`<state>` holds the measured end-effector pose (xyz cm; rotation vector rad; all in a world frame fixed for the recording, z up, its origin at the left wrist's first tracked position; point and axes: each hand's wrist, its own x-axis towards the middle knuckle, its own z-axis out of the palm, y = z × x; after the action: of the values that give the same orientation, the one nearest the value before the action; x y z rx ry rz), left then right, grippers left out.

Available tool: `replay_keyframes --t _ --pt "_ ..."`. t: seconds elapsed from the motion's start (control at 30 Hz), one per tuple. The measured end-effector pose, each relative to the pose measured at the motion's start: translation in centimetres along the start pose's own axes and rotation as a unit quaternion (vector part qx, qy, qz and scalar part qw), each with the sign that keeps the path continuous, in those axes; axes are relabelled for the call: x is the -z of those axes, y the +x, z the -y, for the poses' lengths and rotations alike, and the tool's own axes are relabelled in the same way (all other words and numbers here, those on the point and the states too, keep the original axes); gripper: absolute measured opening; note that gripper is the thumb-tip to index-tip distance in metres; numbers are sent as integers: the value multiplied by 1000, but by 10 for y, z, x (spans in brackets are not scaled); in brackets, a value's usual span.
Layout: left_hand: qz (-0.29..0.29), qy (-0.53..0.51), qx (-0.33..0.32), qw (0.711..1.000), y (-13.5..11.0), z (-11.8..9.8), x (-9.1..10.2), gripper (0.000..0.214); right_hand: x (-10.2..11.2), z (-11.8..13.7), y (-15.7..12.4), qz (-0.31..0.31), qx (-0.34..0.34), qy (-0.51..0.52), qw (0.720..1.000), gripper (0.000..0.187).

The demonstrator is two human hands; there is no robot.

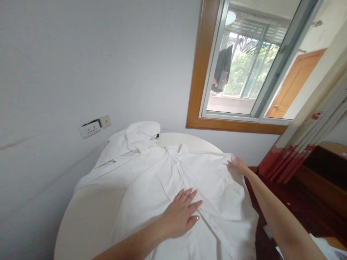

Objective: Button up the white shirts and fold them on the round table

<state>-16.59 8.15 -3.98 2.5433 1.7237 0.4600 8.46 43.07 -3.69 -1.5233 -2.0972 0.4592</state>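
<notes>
A white shirt (154,180) lies spread over a round, pale table (86,216), its collar pointing to the far side and its button front running down the middle. My left hand (180,216) rests flat on the front of the shirt, fingers spread. At the shirt's right shoulder edge, my right hand (238,165) pinches the fabric between thumb and fingers. One sleeve stretches out to the left across the table. Bunched white cloth (142,133) sits at the table's back left, against the wall; whether it belongs to the shirt I cannot tell.
Behind the table stands a pale wall with a socket (90,129) and a wood-framed window (203,72). A red and cream curtain (292,155) hangs at the right, beside a wooden cabinet (325,173). Papers (325,247) lie low at the bottom right.
</notes>
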Motion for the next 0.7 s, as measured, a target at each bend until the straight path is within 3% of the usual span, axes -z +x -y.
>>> replay_keyframes --t 0.07,0.13,0.23,0.33,0.5,0.57,0.63,0.7 --pt "7 -2 5 1000 0 0 0 50 -7 1 4 -7 -37 -19 999 57" --pt "11 -3 9 1000 1 0 0 50 -5 -1 11 -10 -64 -13 998 43" --pt "11 -6 10 1000 1 -1 2 50 9 -5 24 -9 -80 12 997 27" --pt "9 -5 9 1000 0 -1 3 50 31 -3 41 5 -74 61 995 32" --pt "7 -7 7 1000 -2 -2 6 51 65 13 75 110 -71 161 978 41" --pt "13 -9 9 1000 -2 -3 7 51 70 19 85 121 -80 111 983 44" --pt "17 -11 11 1000 -2 -3 8 52 66 26 88 57 -92 -31 994 42" --pt "15 -12 12 1000 -2 -3 9 52 52 37 82 -33 -71 -183 980 36"
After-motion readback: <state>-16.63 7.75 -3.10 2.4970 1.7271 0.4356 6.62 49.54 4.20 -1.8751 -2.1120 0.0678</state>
